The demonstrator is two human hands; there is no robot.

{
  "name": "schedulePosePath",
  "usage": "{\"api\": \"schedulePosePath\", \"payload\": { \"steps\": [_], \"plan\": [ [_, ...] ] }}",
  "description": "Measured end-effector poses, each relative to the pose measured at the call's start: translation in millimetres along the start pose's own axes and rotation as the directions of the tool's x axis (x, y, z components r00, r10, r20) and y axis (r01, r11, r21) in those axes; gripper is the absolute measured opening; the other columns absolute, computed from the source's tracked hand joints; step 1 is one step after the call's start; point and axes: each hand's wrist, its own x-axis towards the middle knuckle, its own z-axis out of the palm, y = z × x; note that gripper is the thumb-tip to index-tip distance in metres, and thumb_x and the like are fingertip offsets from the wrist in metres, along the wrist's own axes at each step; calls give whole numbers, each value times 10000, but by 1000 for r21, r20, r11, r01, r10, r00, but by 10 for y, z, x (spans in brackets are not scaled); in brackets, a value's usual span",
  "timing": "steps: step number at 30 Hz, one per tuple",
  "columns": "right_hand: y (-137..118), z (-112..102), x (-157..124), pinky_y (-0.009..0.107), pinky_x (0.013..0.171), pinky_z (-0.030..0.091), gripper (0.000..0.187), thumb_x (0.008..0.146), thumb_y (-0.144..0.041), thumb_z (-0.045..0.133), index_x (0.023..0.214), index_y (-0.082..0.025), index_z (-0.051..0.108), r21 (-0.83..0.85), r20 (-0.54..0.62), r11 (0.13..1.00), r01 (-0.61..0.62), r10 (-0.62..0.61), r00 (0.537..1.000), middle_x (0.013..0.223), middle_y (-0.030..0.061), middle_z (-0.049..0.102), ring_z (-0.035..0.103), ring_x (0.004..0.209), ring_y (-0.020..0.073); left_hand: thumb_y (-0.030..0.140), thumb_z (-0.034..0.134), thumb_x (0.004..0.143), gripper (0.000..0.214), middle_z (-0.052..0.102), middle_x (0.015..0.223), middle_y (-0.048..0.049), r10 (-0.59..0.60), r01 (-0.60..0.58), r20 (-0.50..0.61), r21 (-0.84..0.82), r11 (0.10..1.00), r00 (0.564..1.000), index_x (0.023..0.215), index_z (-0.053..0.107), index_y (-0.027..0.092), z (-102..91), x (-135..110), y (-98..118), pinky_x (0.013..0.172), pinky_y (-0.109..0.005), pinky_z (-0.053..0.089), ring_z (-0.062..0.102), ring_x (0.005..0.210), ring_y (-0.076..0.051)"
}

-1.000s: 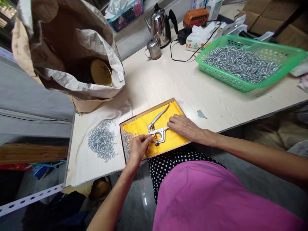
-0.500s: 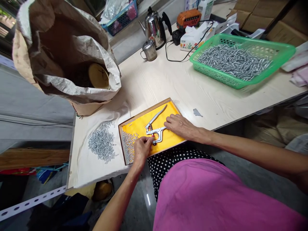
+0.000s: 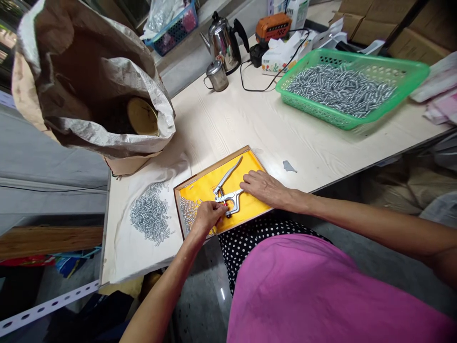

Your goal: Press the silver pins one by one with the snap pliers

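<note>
A shallow tray (image 3: pixel 255 208) with a yellow bottom lies at the table's front edge. In it is a pair of silver spring-loaded hand pliers (image 3: pixel 233 196), its upper handle raised and the handles spread apart. My right hand (image 3: pixel 263 186) is closed around the end of the lower handle. My left hand (image 3: pixel 206 217) is at the jaws, thumb and fingertips pinched together; whatever they hold is hidden. Small metal pins (image 3: pixel 188 209) lie loose in the tray's left end, partly behind my left hand. More such pins (image 3: pixel 150 212) are heaped on a white cloth to the left.
A large open sack (image 3: pixel 139 143) stands on the table's left side. At the right back, a green basket (image 3: pixel 333 120) holds many metal tubes. Behind are a steel kettle (image 3: pixel 224 42), a lidded metal cup (image 3: pixel 217 78), an orange battery (image 3: pixel 273 27) and a black cable (image 3: pixel 259 90).
My left hand has shifted slightly left and up beside the jaws. My right hand keeps its grip on the pliers' handle. The whole view has moved a little.
</note>
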Motion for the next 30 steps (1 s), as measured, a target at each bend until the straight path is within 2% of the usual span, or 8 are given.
{"api": "schedulePosePath", "payload": {
  "steps": [6, 11, 14, 16, 19, 21, 25, 30],
  "plan": [
    [-9, 11, 5, 357, 731, 275, 214, 1010, -148, 396, 994, -186, 606, -9, -3, 1000, -14, 14, 1000, 949, 91, 610, 454, 889, 233, 511, 764, 666, 402, 488, 420, 40, -97, 111, 76, -213, 971, 992, 551, 594, 166, 52, -2, -81, 432, -214, 261, 374, 382, -64],
    [-13, 2, 13, 365, 740, 316, 222, 1009, -164, 402, 1002, -179, 623, -2, 32, 1000, -7, 7, 999, 944, 97, 627, 487, 901, 240, 519, 785, 652, 442, 467, 398, 41, -90, 106, 80, -227, 968, 993, 499, 561, 172, 41, 11, -54, 421, -214, 248, 358, 366, -56],
    [17, -31, 29, 385, 783, 373, 150, 985, -244, 508, 1025, -169, 632, 46, 57, 999, -19, 16, 998, 1046, 117, 642, 517, 976, 262, 525, 771, 667, 459, 460, 385, 40, -61, 79, 97, -195, 978, 993, 471, 546, 177, 23, 23, -35, 415, -223, 239, 338, 354, -55],
    [72, -56, 63, 421, 868, 404, 291, 921, -344, 636, 1138, -151, 611, 70, 34, 998, -4, 2, 999, 1250, 160, 598, 503, 1115, 303, 523, 764, 677, 452, 463, 382, 38, -60, 74, 95, -159, 985, 994, 475, 556, 176, 18, 33, -37, 418, -227, 244, 336, 352, -58],
    [200, -84, 165, 501, 1007, 376, 732, 793, -486, 764, 1364, -121, 486, 73, 8, 996, 46, -46, 999, 1483, 222, 429, 389, 1314, 383, 508, 760, 689, 427, 471, 389, 38, -75, 87, 95, -130, 988, 993, 499, 578, 172, 25, 36, -61, 427, -227, 255, 353, 358, -62],
    [289, -94, 256, 524, 1025, 368, 841, 760, -556, 768, 1403, -117, 451, 67, 42, 995, 73, -75, 996, 1463, 225, 450, 372, 1330, 406, 495, 755, 697, 417, 476, 395, 38, -95, 106, 89, -132, 986, 992, 506, 576, 170, 37, 24, -83, 430, -225, 257, 363, 361, -63],
    [392, -107, 408, 503, 961, 397, 780, 780, -640, 693, 1342, -133, 504, 20, 112, 995, 95, -96, 989, 1283, 181, 569, 469, 1183, 374, 491, 750, 704, 405, 487, 402, 38, -99, 110, 71, -172, 979, 993, 531, 581, 166, 59, -19, -106, 427, -218, 256, 362, 364, -58],
    [374, -143, 436, 435, 888, 379, 712, 770, -702, 659, 1171, -119, 577, -46, 136, 993, 104, -97, 986, 1154, 146, 583, 467, 1055, 314, 517, 755, 691, 434, 483, 397, 42, -115, 129, 81, -199, 971, 990, 517, 536, 184, 71, -44, -87, 412, -220, 256, 373, 352, -65]
  ]
}}
